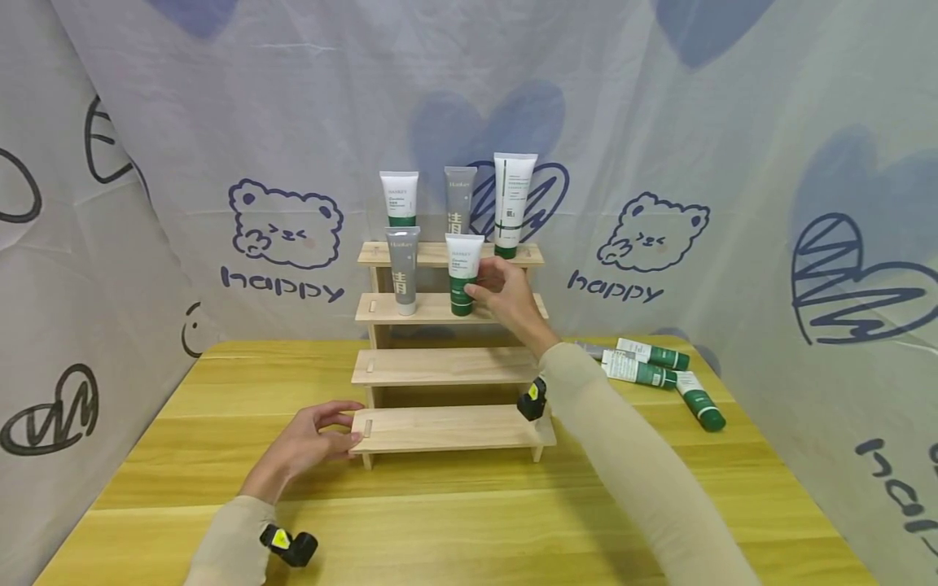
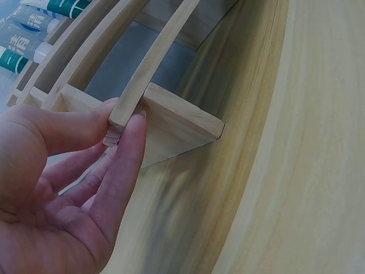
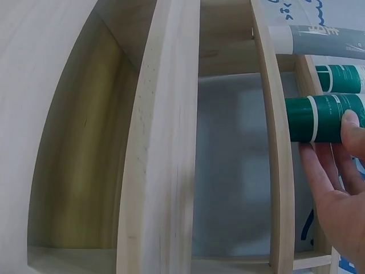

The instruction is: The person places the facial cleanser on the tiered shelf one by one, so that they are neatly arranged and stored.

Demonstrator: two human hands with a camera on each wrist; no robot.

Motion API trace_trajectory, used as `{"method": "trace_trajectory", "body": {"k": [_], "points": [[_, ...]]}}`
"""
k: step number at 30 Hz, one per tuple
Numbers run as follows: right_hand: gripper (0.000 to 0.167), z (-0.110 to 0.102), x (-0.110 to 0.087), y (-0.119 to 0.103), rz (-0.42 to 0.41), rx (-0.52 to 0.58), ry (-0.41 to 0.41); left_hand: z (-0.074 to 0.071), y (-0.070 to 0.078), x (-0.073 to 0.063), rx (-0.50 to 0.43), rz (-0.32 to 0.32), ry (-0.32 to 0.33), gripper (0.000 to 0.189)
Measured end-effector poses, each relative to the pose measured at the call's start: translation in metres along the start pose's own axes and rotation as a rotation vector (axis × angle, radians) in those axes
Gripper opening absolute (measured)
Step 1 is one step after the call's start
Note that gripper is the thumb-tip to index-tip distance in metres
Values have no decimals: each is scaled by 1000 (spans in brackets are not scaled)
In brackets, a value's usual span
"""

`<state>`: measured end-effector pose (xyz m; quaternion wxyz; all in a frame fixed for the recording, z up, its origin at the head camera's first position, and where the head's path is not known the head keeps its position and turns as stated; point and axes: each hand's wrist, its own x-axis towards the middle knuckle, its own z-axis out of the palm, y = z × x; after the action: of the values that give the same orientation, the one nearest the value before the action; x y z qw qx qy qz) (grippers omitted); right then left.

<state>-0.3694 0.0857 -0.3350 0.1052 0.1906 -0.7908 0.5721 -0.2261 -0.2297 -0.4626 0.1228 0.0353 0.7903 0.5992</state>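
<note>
My right hand [image 1: 509, 301] holds a white and green tube [image 1: 462, 277] by its lower part, thumb and fingers around it. That tube stands upright, cap down, on the second shelf from the top of a stepped wooden rack [image 1: 447, 366]. In the right wrist view its green cap end [image 3: 313, 119] meets the shelf edge. To its left on the same shelf stands a grey tube [image 1: 403, 273]. At the lowest shelf, my left hand [image 1: 311, 439] pinches the left end of the board [image 2: 128, 103] between thumb and fingers.
On the top shelf stand a small white and green tube [image 1: 399, 198], a grey tube [image 1: 459, 199] and a tall white tube [image 1: 515, 203]. Several more tubes [image 1: 637, 368] lie on the wooden table [image 1: 454, 529] right of the rack. A patterned cloth [image 1: 293, 122] hangs behind.
</note>
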Motion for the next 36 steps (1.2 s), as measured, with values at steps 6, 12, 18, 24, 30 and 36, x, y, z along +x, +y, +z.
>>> {"method": "trace_trajectory", "body": {"k": [6, 12, 18, 24, 30, 36], "points": [[35, -4, 1, 2, 20, -15, -40, 0, 0, 0, 5, 6, 1, 60], [42, -19, -4, 0, 8, -25, -116, 0, -3, 0, 6, 3, 4, 59], [43, -48, -11, -3, 25, -80, -106, -1, -3, 1, 3, 3, 4, 60], [42, -82, -23, 6, 75, -131, -87, -1, -2, 1, 3, 1, 3, 60], [42, -118, -37, 19, 118, -156, -72, -1, -2, 2, -3, -8, 5, 60], [41, -154, -52, 34, 170, -259, -34, -1, -3, 1, 0, -11, 7, 60]]}}
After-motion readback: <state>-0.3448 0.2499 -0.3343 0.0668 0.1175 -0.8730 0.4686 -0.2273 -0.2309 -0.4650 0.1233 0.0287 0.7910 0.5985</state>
